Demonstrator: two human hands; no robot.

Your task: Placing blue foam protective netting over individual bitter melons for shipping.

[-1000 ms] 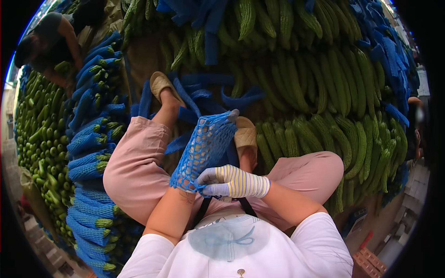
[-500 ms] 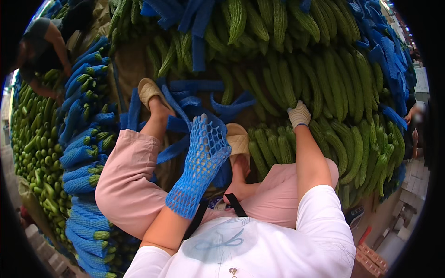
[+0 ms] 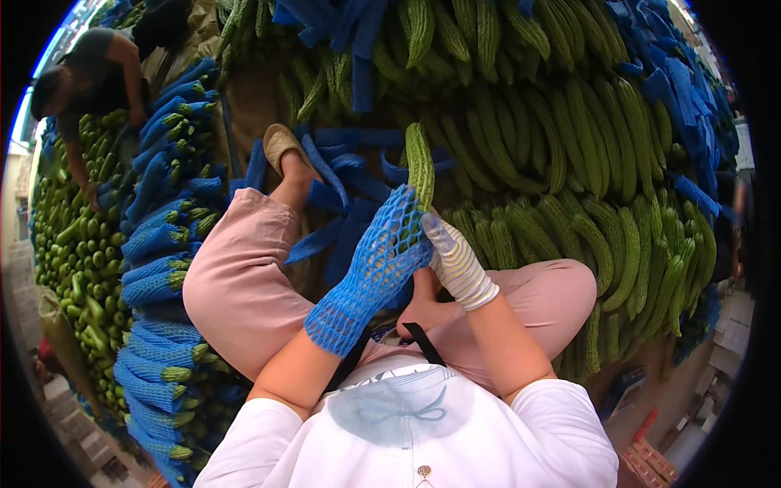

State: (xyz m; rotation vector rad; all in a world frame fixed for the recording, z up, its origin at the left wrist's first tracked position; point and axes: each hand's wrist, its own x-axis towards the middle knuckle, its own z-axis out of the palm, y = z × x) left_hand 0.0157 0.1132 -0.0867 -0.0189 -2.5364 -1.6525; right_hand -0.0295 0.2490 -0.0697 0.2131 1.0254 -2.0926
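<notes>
The left hand (image 3: 382, 268) is buried in a blue net sleeve (image 3: 370, 276) that runs from the knuckles back over the wrist, and its grip is closed round the lower end of a gourd (image 3: 420, 167), which stands nearly upright just above the person's lap. The right hand (image 3: 455, 262), in a striped glove, lies against the sleeve's upper edge at the gourd's base; its fingers are curled on the mesh, though whether they pinch it or only press on it I cannot tell.

To do this well, I would judge that the left hand should hold the gourd firm but not squeeze (the ridged skin looks easy to bruise), while the right draws the mesh off the wrist and up over the fruit evenly, so that the net does not bunch or snag on the bumps. Keeping the gourd in line with the forearm should let the sleeve slide straight.

The gourd is long, slim and tapered, bright green with a warty, ridged skin; only its upper part shows above the net. Bare gourds (image 3: 569, 163) lie heaped ahead and to the right, and sleeved ones (image 3: 163, 244) are stacked on the left.
</notes>
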